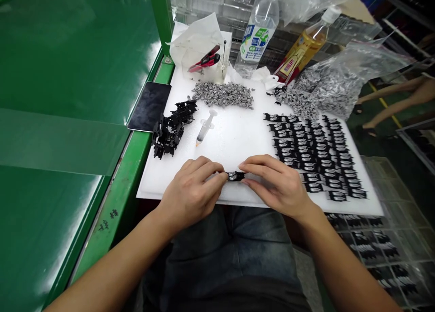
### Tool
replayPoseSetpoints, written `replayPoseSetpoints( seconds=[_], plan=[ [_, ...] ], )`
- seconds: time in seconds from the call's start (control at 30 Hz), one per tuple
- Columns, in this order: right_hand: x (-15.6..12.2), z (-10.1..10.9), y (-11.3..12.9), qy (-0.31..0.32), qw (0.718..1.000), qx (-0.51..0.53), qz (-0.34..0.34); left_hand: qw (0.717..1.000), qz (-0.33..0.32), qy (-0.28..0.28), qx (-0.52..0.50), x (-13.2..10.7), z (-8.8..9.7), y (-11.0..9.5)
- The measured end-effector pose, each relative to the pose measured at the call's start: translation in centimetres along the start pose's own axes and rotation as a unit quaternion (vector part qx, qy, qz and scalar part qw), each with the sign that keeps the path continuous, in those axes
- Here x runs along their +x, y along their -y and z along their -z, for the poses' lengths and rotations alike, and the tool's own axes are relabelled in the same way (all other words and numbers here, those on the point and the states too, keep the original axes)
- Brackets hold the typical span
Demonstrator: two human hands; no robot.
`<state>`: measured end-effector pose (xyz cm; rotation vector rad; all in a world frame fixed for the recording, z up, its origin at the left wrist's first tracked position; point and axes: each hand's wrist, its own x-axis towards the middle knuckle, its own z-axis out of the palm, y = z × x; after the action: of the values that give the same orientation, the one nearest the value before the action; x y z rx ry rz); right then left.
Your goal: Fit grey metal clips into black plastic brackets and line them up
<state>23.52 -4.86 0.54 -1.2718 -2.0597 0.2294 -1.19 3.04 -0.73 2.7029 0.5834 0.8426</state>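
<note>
A small black plastic part with silvery-grey pieces on it (234, 176) is just above the front edge of the white board (238, 142). My left hand (193, 189) pinches its left end between thumb and fingers. At the part's right end, the thumb and fingertips of my right hand (277, 185) close around it from above and below. A syringe with an orange tip (205, 128) lies on the board beyond my left hand. Loose black parts (168, 133) are heaped at the left, and a pile of small grey pieces (224, 95) lies farther back.
Rows of black parts with grey pieces (316, 155) cover the board's right side. Behind stand a box holding a red-handled cutter (205, 60), two bottles (256, 40), and a clear bag of grey pieces (326, 87). A dark tablet (149, 105) lies by the green conveyor (68, 76).
</note>
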Motion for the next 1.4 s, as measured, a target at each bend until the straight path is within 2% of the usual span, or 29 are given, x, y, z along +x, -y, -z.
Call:
replayPoseSetpoints(
  seconds=[0.13, 0.2, 0.43, 0.8, 1.0, 1.07, 1.13, 1.2, 1.3, 1.4],
  plan=[
    [-0.1, -0.1, -0.1, 0.063, 0.998, 0.016, 0.007, 1.0, -0.021, 0.003, 0.016, -0.1, 0.1, 0.0],
    [-0.1, -0.2, 0.0, 0.073, 0.997, 0.006, 0.012, 1.0, -0.021, 0.006, 0.018, -0.1, 0.1, 0.0],
    [-0.3, -0.5, 0.2, 0.084, 0.995, -0.04, 0.023, 1.0, -0.017, 0.013, 0.022, 0.2, 0.1, -0.2],
    [-0.4, -0.3, 0.3, 0.076, 0.99, -0.094, 0.079, 0.994, -0.067, 0.008, 0.086, 0.5, 0.1, -0.5],
    [0.0, -0.6, 0.5, 0.056, 0.997, -0.028, 0.036, 0.997, -0.06, 0.0, 0.054, 0.2, 0.0, -0.3],
    [-0.3, 0.2, 0.7, 0.041, 0.999, -0.006, 0.014, 0.998, -0.048, -0.012, 0.03, 0.1, -0.1, -0.2],
    [-1.2, 1.7, 0.9, 0.026, 0.999, -0.03, -0.015, 0.999, -0.036, -0.024, 0.017, 0.0, -0.1, -0.1],
    [-2.5, 3.7, 0.9, 0.005, 0.993, -0.107, -0.055, 0.999, -0.027, -0.026, 0.018, 0.0, -0.1, -0.1],
    [-4.6, 6.4, 0.5, -0.014, 0.963, -0.237, -0.127, 0.999, -0.031, -0.016, 0.035, 0.1, -0.2, -0.1],
    [-6.0, 7.4, -0.3, 0.012, 0.946, -0.282, -0.161, 0.998, -0.04, -0.008, 0.047, 0.0, -0.4, 0.0]
  ],
)
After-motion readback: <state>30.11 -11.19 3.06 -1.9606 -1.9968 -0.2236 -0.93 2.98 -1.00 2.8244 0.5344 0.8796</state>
